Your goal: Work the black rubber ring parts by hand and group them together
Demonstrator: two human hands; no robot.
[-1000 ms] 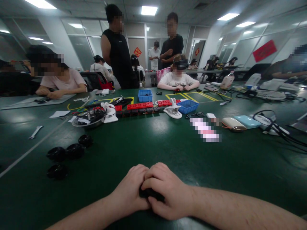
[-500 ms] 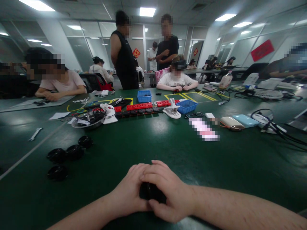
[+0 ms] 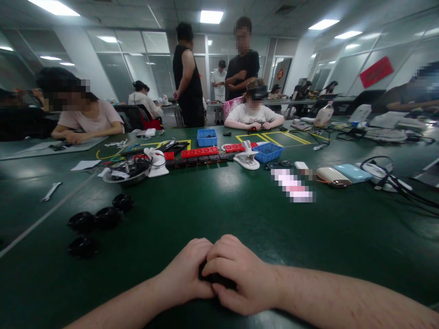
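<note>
Close to the near edge, my left hand [image 3: 192, 268] and my right hand [image 3: 236, 274] are both closed around a black object [image 3: 219, 277]. Its surface is dark and mostly covered by my fingers, so I cannot tell its kind. The right fingers curl over its top, with the thumb below; the left hand grips its left side. Off to the left on the green table [image 3: 154, 219] lie several shiny black round parts [image 3: 107, 217] with hollow-looking middles.
A metal bowl [image 3: 127, 177] of black parts, white clip stands [image 3: 247, 157], red power strips [image 3: 200, 152] and blue bins [image 3: 268, 152] line the table's middle. Left lies a wrench [image 3: 52, 192]; right, a power bank [image 3: 333, 177] and cables [image 3: 394, 178]. Other people sit and stand beyond.
My right hand's fingers have curled lower over the black object, covering more of it. Behind the table, a standing person in black has turned and shifted right. The black round parts stay put.
</note>
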